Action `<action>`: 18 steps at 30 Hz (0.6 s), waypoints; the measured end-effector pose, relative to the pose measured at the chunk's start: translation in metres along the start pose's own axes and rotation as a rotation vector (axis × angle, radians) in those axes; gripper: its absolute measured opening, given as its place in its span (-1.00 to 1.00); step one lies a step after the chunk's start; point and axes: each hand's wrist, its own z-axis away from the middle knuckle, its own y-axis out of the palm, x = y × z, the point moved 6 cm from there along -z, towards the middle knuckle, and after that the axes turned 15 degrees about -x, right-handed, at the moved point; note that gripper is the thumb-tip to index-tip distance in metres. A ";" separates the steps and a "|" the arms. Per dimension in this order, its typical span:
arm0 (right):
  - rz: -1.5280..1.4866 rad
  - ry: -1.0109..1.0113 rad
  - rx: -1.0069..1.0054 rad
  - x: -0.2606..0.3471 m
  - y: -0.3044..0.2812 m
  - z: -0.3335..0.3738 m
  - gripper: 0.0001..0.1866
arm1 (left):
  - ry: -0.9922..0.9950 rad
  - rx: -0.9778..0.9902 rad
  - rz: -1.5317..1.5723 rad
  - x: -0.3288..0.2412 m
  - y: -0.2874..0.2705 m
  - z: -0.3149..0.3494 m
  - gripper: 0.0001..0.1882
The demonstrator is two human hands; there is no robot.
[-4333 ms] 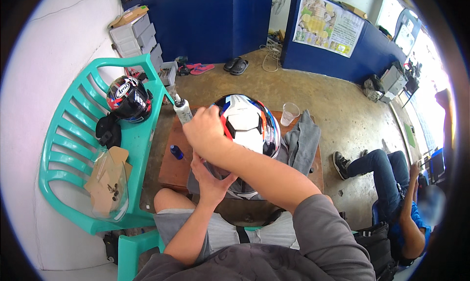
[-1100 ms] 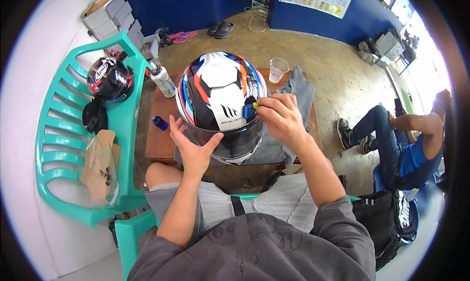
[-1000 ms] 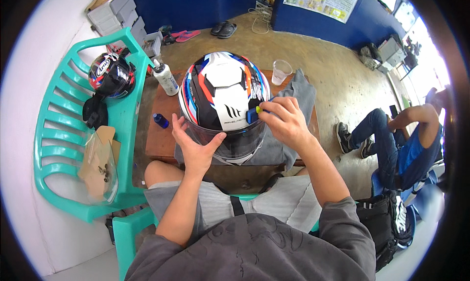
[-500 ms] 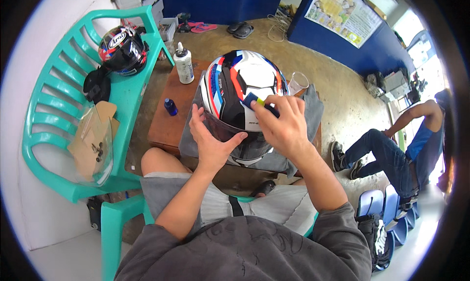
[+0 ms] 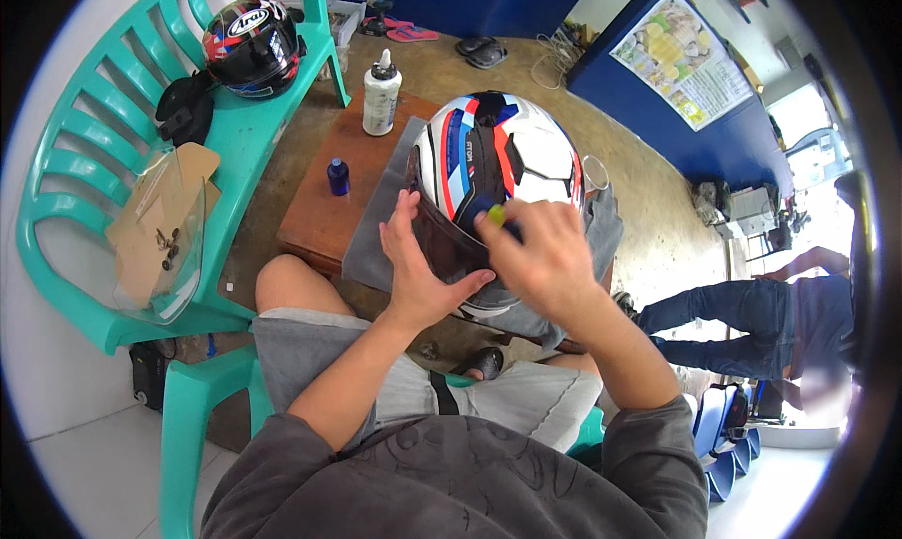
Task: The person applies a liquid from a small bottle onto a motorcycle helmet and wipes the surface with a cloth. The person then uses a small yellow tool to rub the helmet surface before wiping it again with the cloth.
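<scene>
Left hand (image 5: 419, 278) rests spread wide on the glossy, domed helmet (image 5: 543, 146), near left; right hand (image 5: 548, 259) pinches a blue-and-yellow block (image 5: 495, 216) against its smooth surface.

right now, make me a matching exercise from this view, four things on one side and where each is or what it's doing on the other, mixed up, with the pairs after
Things
1. left hand
2. right hand
3. small blue bottle
4. black-and-red helmet

Places or states
A. on the green bench
B. gripping a blue-and-yellow block
C. upright on the wooden table
D. spread open at the dark visor

Pairs: 1-D, 2-B, 3-C, 4-A
</scene>
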 end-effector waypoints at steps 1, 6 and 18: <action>-0.028 -0.142 0.030 0.010 0.003 -0.002 -0.63 | 0.014 -0.003 -0.005 0.000 0.001 0.001 0.55; 0.051 0.112 0.056 -0.009 0.005 -0.021 -0.64 | 0.010 -0.008 0.021 0.002 -0.001 0.004 0.51; 0.213 0.090 0.140 -0.001 0.027 -0.069 -0.70 | 0.043 0.015 -0.046 0.008 -0.006 0.004 0.47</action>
